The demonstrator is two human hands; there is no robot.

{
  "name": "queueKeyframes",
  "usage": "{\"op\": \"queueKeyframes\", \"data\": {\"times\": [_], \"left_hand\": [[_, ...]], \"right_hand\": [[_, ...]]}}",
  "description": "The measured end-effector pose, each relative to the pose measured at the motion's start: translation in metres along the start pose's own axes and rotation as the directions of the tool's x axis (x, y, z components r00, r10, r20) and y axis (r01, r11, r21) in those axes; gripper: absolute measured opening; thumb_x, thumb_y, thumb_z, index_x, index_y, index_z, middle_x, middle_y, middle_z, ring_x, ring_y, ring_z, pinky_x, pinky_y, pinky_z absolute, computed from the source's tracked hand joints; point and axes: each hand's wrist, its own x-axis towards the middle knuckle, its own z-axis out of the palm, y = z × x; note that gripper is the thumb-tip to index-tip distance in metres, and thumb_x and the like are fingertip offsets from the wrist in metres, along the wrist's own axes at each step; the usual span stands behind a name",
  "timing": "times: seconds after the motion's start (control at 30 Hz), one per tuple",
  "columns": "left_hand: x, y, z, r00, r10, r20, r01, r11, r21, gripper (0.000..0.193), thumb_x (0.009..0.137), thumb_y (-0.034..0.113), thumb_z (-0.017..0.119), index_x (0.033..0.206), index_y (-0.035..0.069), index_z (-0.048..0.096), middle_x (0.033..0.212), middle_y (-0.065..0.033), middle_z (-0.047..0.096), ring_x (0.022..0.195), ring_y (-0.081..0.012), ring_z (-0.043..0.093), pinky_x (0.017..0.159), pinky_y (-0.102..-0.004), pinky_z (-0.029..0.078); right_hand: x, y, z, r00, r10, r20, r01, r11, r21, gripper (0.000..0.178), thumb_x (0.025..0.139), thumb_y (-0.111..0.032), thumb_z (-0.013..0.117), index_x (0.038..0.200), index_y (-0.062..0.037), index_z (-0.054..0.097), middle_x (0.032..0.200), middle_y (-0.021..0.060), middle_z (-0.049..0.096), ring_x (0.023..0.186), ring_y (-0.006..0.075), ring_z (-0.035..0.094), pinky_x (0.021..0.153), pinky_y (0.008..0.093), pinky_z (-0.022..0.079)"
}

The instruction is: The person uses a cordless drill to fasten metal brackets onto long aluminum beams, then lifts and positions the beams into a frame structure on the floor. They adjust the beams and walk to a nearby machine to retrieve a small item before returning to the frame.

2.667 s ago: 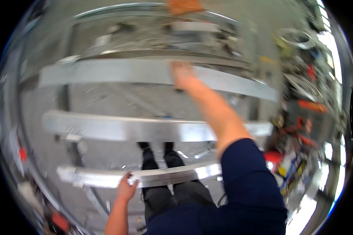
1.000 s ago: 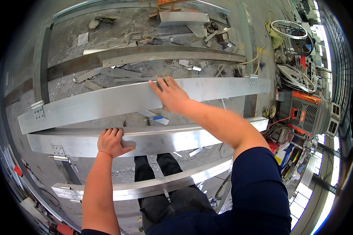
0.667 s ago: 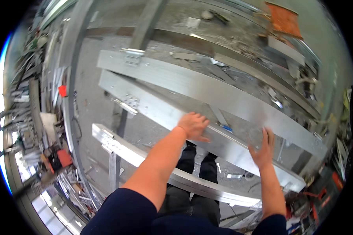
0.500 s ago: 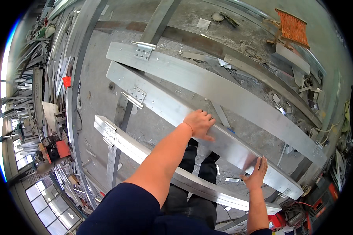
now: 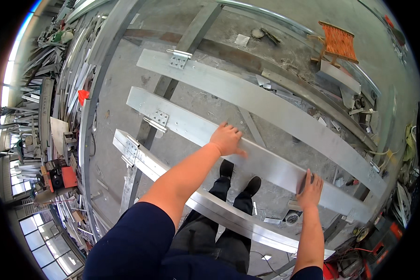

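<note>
My left hand [image 5: 227,140] rests on the middle silver metal profile [image 5: 191,122], a long flat-sided bar; its fingers curl over the far edge and its thumb lies across the upper face. Farther right along the same profile, my right hand [image 5: 310,189] grips the far edge, thumb on the face. A hinge [image 5: 159,118] is fixed to the profile's near edge at the left. Beyond lies a second wide profile [image 5: 247,93] with a hinge [image 5: 178,59] on its far edge. Nearest my body is a third profile [image 5: 210,207], hinged [image 5: 130,150] at its left end.
Steel frame bars [image 5: 203,28] run beneath the profiles. My shoes [image 5: 253,185] stand between the near and middle profiles. A stool with orange webbing [image 5: 338,41] is at the far right. Metal offcuts [image 5: 42,98] pile up on the left. Red and black equipment [image 5: 382,247] sits lower right.
The middle profile's left end has come away from the far profile, leaving a wider gap. Both hands stay on it. The view has shifted, and my shoes now show.
</note>
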Motion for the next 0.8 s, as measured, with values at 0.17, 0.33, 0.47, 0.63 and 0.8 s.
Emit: {"op": "queueKeyframes", "data": {"times": [0.17, 0.33, 0.47, 0.63, 0.8], "left_hand": [[-0.004, 0.004, 0.019, 0.915, -0.066, -0.398, 0.083, 0.996, 0.024, 0.076, 0.071, 0.071, 0.063, 0.111, 0.006, 0.065, 0.114, -0.0061, 0.062, 0.12, -0.0254, 0.051, 0.116, -0.054, 0.019], [0.005, -0.003, 0.014, 0.959, -0.094, -0.269, 0.076, 0.994, -0.074, 0.069, 0.075, 0.067, 0.063, 0.112, 0.008, 0.065, 0.116, -0.0047, 0.062, 0.12, -0.0225, 0.051, 0.117, -0.0495, 0.02], [0.005, -0.001, 0.007, 0.959, -0.15, -0.24, 0.123, 0.985, -0.121, 0.056, 0.083, 0.058, 0.061, 0.105, 0.008, 0.067, 0.11, -0.0053, 0.064, 0.112, -0.0222, 0.055, 0.112, -0.0458, 0.027], [0.01, -0.009, 0.032, 0.892, -0.127, -0.435, 0.069, 0.987, -0.146, 0.044, 0.086, 0.049, 0.061, 0.098, 0.007, 0.067, 0.103, -0.0068, 0.065, 0.105, -0.0228, 0.057, 0.107, -0.0428, 0.032], [0.014, -0.008, 0.031, 0.875, -0.144, -0.462, 0.063, 0.981, -0.186, 0.031, 0.087, 0.038, 0.061, 0.091, 0.007, 0.067, 0.095, -0.0062, 0.065, 0.1, -0.0238, 0.057, 0.104, -0.0418, 0.035]], "right_hand": [[0.023, -0.006, -0.012, 0.999, 0.031, 0.021, -0.031, 0.999, -0.006, 0.091, 0.06, -0.011, 0.079, 0.142, -0.0108, 0.04, 0.131, 0.0177, 0.045, 0.128, 0.0339, 0.041, 0.117, 0.0474, 0.025], [0.02, -0.006, -0.011, 0.999, 0.038, 0.017, -0.038, 0.999, 0.006, 0.093, 0.061, -0.016, 0.082, 0.142, -0.0083, 0.038, 0.134, 0.0169, 0.044, 0.13, 0.0343, 0.04, 0.117, 0.0475, 0.024], [0.03, -0.022, -0.028, 0.998, -0.03, 0.058, 0.025, 0.996, 0.083, 0.093, 0.063, -0.026, 0.084, 0.14, -0.0013, 0.039, 0.138, 0.0194, 0.044, 0.129, 0.0358, 0.041, 0.116, 0.0483, 0.025], [0.071, -0.1, -0.015, 0.985, -0.133, -0.109, 0.163, 0.923, 0.348, 0.073, 0.076, -0.03, 0.077, 0.134, 0.0023, 0.047, 0.133, 0.0229, 0.05, 0.125, 0.0367, 0.045, 0.112, 0.0486, 0.029], [0.124, -0.199, 0.011, 0.973, -0.116, -0.201, 0.183, 0.916, 0.357, 0.052, 0.089, -0.041, 0.062, 0.123, -0.0026, 0.059, 0.119, 0.015, 0.062, 0.113, 0.0321, 0.055, 0.103, 0.0454, 0.035]]}}
